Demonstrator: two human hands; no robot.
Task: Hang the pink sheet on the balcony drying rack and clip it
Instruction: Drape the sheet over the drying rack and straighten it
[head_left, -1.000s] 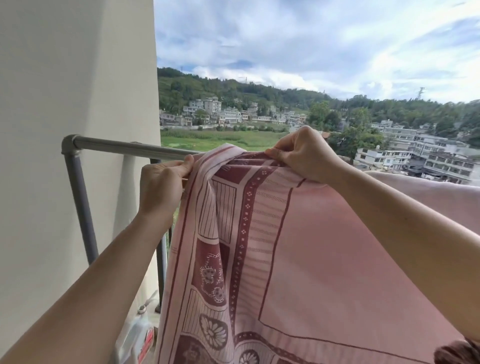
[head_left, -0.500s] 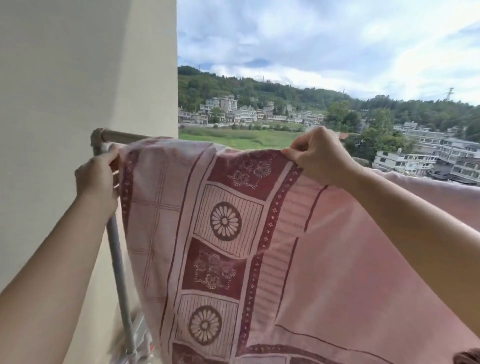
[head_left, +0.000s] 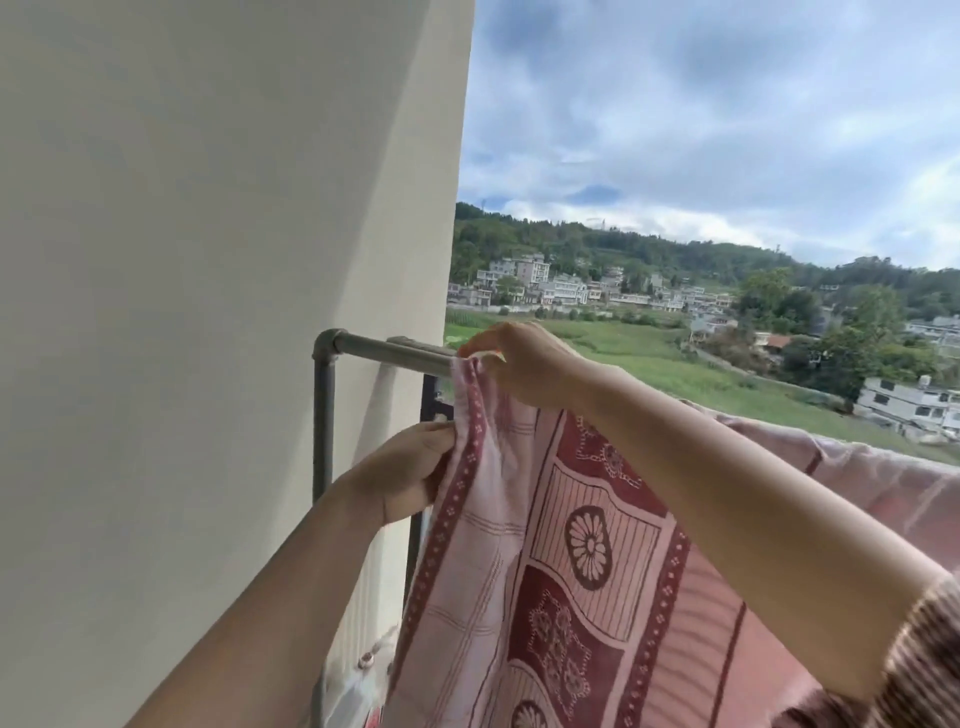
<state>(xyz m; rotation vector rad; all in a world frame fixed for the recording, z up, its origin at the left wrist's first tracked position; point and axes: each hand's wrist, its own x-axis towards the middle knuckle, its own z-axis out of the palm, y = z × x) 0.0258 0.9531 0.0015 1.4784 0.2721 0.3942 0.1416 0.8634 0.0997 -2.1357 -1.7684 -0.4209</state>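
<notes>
Pink sheet bunched at the rail's end, both hands gripping it.

Head view: the pink sheet (head_left: 582, 561) hangs over the grey drying rack (head_left: 384, 351), its patterned border now gathered into a narrow bunch where half a second ago it was spread wide toward the rack's corner. The right hand (head_left: 519, 364) pinches the top edge onto the rail; something small and pale shows at its fingertips, possibly a clip, too unclear to say. Just below, the left hand (head_left: 410, 475) is closed on the side edge. Likely the clipping step is starting, with spreading left aside.
</notes>
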